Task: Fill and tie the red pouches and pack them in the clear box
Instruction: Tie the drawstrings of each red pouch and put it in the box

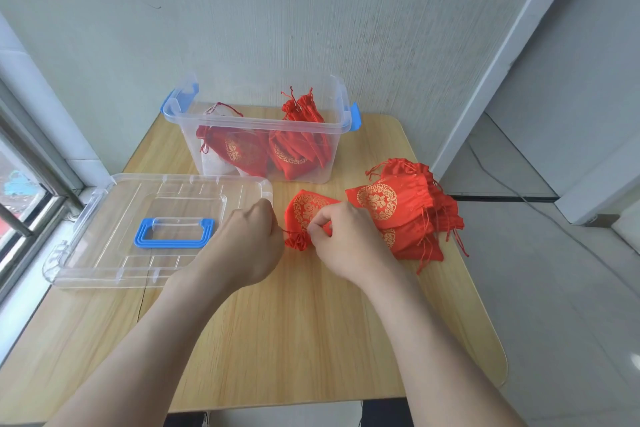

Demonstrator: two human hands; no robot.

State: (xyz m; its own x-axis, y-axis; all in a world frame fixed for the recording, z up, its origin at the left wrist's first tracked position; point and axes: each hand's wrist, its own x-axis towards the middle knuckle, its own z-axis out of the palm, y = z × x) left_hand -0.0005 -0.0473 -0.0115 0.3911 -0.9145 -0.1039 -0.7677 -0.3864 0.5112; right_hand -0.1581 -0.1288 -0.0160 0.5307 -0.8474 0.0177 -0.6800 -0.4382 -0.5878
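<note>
While the flat clear plastic lid with a blue handle (pixel 104 218) lay at the left of the light wooden bench (pixel 294 340), the clear plastic box with blue clips (pixel 256 121) stood farther back with tied red pouches (pixel 242 152) inside. The left hand (pixel 252 236) pinched a thin red string. The red cloth pouch with gold print (pixel 306 210) lay between the hands. The right hand (pixel 349 239) pinched it near its bunched-up neck. A pile of red pouches (pixel 408 215) lay at the right.

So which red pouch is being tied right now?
The lone pouch between lid and stack: neck gathered, left hand and right hand pinching its cords. The rest sit in the clear box or stack.
</note>
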